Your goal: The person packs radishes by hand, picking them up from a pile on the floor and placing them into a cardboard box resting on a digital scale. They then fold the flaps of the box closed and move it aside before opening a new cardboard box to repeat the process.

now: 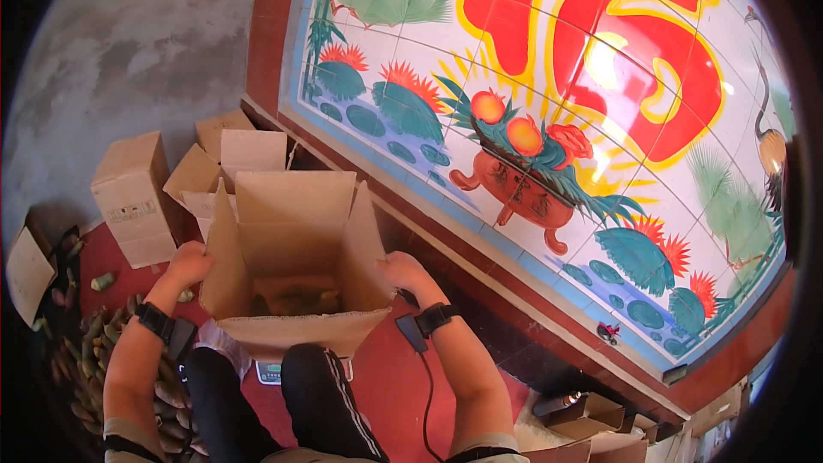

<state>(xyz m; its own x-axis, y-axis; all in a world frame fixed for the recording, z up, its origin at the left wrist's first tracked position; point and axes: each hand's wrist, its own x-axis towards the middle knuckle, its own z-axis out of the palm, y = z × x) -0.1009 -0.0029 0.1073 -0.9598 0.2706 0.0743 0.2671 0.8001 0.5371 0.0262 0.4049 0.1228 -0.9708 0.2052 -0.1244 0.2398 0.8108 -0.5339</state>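
An open cardboard box [300, 330] stands between my arms, its flaps raised, on a scale [269, 373] that partly shows below it. Something greenish brown [326, 300] lies low inside the box, too dim to make out. On the left side of the box, my left hand [189, 264] has its fingers closed on the cardboard edge. At the right side my right hand [405, 278] grips the opposite edge, its fingertips partly hidden. Both wrists carry black straps with devices.
A heap of long brownish-green produce [103, 351] lies left of my legs. Closed and open cartons [133, 197] stand by the wall behind. A tiled mural [531, 137] rises above a dark ledge. More boxes [591, 416] are at the lower right, and a cable hangs by my right arm.
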